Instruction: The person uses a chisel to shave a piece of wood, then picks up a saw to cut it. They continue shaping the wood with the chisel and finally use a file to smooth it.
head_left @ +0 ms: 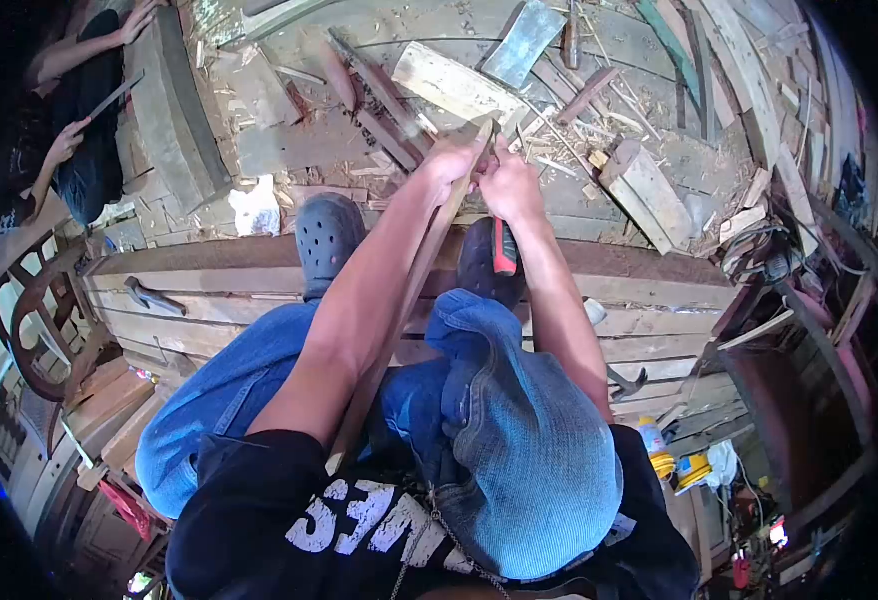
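A long narrow wooden strip runs slantwise from my lap up to the far end between my hands. My left hand is closed around the strip close to that end. Just to its right, my right hand is closed on a tool with a red-and-black handle, which sticks out below the fist. The tool's working end is too small and partly hidden to name its kind. Both hands are close together at the strip, above the littered floor.
A cleaver-like metal blade, a pale wood block and another block lie ahead among shavings. A hammer rests on the stacked planks at left. A co-worker's hand grips a thin tool beside a thick beam.
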The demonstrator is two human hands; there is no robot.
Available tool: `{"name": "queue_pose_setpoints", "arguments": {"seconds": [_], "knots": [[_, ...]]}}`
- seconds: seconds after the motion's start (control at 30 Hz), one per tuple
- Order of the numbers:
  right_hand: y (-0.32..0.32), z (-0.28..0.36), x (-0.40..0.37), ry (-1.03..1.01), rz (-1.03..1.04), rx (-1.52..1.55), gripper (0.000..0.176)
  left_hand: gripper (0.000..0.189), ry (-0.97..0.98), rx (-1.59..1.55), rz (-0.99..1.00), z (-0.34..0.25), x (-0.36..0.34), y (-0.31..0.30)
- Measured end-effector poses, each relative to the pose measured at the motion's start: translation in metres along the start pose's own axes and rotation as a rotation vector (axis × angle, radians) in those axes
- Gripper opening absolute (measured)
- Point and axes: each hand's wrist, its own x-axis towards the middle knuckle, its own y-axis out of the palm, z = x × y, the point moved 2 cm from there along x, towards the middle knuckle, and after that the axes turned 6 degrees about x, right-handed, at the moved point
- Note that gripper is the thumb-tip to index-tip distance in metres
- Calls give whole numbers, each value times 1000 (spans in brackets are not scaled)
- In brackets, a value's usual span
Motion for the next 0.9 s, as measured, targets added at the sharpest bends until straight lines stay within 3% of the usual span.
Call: {"name": "queue_pose_setpoints", "arguments": {"seconds": [0.17,0.27,0.5,0.57,0.63,0.67,0.9], "knots": [[1,1,11,52,60,-30,61,32,18,-37,-143,-2,-2,5],[-8,15,21,175,126,-160,51,32,33,138,-172,-6,-5,7],[-4,10,33,196,117,-116,49,33,-7,86,-201,-6,-6,8],[-2,-6,35,99,9,-168,47,33,-1,56,-192,-10,-8,8],[-14,1,17,37,73,-35,52,32,-10,85,-179,-6,-6,7],[-18,8,7,23,35,-72,60,31,-7,79,-179,-3,-3,7],[-12,7,6,32,52,-126,67,30,2,-21,-193,-5,-5,9]]}}
